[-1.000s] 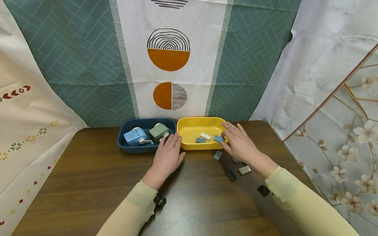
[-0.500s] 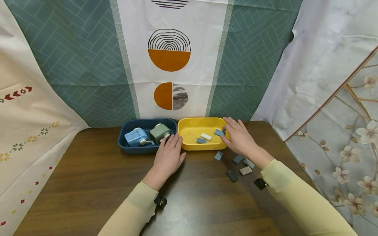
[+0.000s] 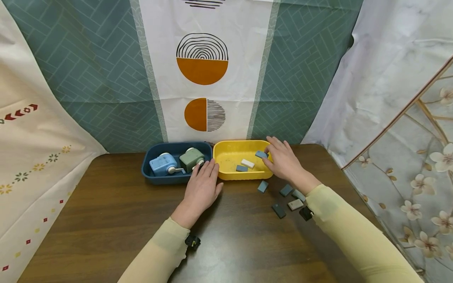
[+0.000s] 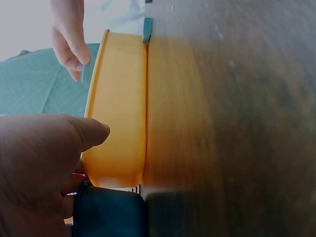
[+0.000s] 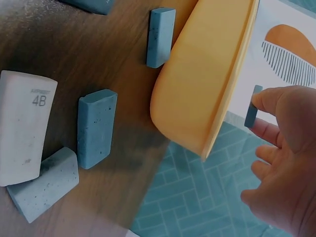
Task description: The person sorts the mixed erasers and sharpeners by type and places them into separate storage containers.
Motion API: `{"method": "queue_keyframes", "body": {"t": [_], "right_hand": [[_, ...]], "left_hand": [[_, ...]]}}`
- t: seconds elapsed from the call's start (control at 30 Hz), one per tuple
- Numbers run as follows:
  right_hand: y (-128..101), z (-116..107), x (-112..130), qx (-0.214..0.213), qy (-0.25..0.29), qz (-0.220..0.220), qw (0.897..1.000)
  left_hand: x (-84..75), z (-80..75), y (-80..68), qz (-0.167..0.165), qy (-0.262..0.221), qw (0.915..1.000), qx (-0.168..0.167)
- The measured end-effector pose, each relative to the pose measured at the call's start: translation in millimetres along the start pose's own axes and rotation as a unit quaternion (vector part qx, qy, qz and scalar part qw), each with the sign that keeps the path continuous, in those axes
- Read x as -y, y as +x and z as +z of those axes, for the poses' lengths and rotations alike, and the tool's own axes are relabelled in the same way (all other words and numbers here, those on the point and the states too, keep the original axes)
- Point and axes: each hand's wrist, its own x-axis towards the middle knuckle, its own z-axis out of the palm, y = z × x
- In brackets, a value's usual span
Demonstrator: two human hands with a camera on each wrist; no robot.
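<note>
My right hand (image 3: pixel 284 161) pinches a blue eraser (image 3: pixel 261 154) between thumb and fingertips, above the right side of the yellow bin (image 3: pixel 221 175). The right wrist view shows this eraser (image 5: pixel 253 106) just beyond the bin's rim. Inside the bin lie a white eraser (image 3: pixel 247 163) and another blue eraser (image 3: pixel 242 168). My left hand (image 3: pixel 201 188) lies with straight fingers at the place where the yellow bin meets the dark blue bin (image 3: pixel 150 177). Part of the left fingers is hidden behind the blue bin in the left wrist view.
Several loose erasers lie on the wooden table before the yellow bin, among them a pale one (image 5: pixel 24 128) marked 4B and a dark one (image 3: pixel 278 211). A light blue crank-handled box (image 3: pixel 162 163) and a green one (image 3: pixel 191 158) sit in the blue bin. Cloth hangs behind.
My right hand has risen slightly and shifted back with the blue eraser, which now sits higher over the yellow bin. Erasers once hidden under the right wrist show. The left hand stays put.
</note>
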Motion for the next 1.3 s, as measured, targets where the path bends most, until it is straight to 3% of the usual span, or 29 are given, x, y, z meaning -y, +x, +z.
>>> {"method": "queue_keyframes", "body": {"t": [1.3], "right_hand": [[23, 28, -4, 0.041, 0.019, 0.055, 0.997]], "left_hand": [[-0.7, -1.9, -1.0, -0.003, -0.008, 1.0000, 0.000]]}}
